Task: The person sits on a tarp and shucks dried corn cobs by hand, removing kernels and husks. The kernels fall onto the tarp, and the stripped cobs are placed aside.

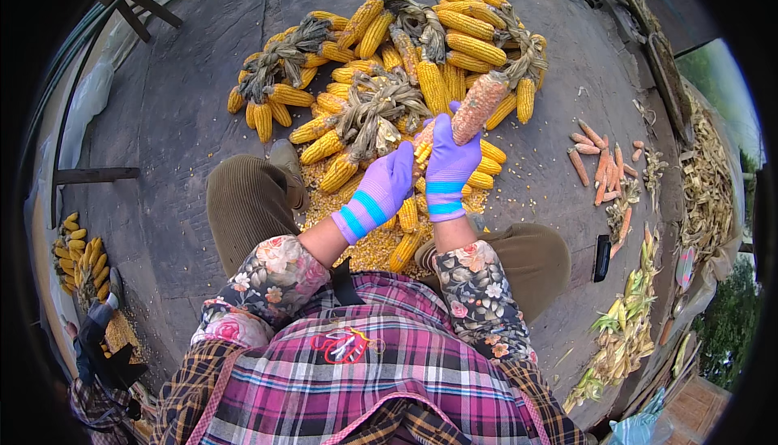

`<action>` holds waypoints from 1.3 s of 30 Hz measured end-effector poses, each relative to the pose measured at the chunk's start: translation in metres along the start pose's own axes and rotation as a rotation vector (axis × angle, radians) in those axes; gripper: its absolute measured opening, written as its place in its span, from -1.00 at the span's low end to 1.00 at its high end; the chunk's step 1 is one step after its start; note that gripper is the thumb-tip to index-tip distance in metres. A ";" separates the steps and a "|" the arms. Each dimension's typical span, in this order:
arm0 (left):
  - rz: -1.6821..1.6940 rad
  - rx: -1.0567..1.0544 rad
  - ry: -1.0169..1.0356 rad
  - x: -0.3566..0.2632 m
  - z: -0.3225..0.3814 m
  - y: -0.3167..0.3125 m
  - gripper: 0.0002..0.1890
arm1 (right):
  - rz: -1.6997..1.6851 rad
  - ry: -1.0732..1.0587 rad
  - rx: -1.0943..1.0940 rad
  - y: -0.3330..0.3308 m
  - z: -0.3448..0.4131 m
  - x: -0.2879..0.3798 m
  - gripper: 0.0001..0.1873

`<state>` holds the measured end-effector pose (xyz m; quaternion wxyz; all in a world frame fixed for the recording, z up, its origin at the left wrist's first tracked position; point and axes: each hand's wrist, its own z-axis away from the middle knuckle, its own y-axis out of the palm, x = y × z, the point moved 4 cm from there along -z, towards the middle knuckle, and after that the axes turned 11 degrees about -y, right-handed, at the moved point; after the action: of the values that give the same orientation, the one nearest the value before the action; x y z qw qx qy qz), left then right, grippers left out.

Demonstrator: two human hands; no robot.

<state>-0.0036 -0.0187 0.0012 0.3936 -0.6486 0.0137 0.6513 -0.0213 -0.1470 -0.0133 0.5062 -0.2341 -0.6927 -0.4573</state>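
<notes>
My right hand [453, 156], in a purple knit glove with blue bands, is closed around a mostly bare, reddish corncob [480, 107] that tilts up to the right. My left hand [383, 183], gloved alike, grips a partly shelled corn ear [423, 152]. Some yellow kernels remain on that ear beside bare reddish cob. Both hands are close together, and fingers hide where the ear and cob meet. Below them, loose corn kernels [371, 244] are heaped between my legs, with several yellow ears [406, 249] on top.
Husk-braided bunches of yellow corn [474, 48] lie ahead. Bare cobs [602, 168] are scattered at right, near a black phone-like object [602, 258] and green-yellow husks [620, 329]. Another person [100, 378] sits at lower left by more corn [85, 262]. Wooden legs [97, 175] project at left.
</notes>
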 end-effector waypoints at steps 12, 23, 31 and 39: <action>-0.195 -0.124 -0.138 0.000 -0.001 -0.008 -0.57 | -0.170 0.182 0.076 0.018 0.011 0.024 -0.55; 0.383 0.238 -0.479 0.020 -0.021 -0.010 -0.43 | -0.107 0.157 0.172 -0.006 -0.010 -0.004 -0.44; -0.294 -0.158 0.034 -0.012 -0.007 -0.021 -0.59 | -0.236 0.216 0.127 0.011 0.000 0.020 -0.54; 0.552 0.490 -0.414 0.000 -0.002 -0.008 -0.50 | 0.278 -0.205 0.001 -0.003 0.003 0.014 -0.60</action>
<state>0.0029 -0.0139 0.0047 0.3414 -0.3632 0.2620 0.8264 -0.0304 -0.1476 -0.0022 0.4916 -0.3728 -0.7018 -0.3562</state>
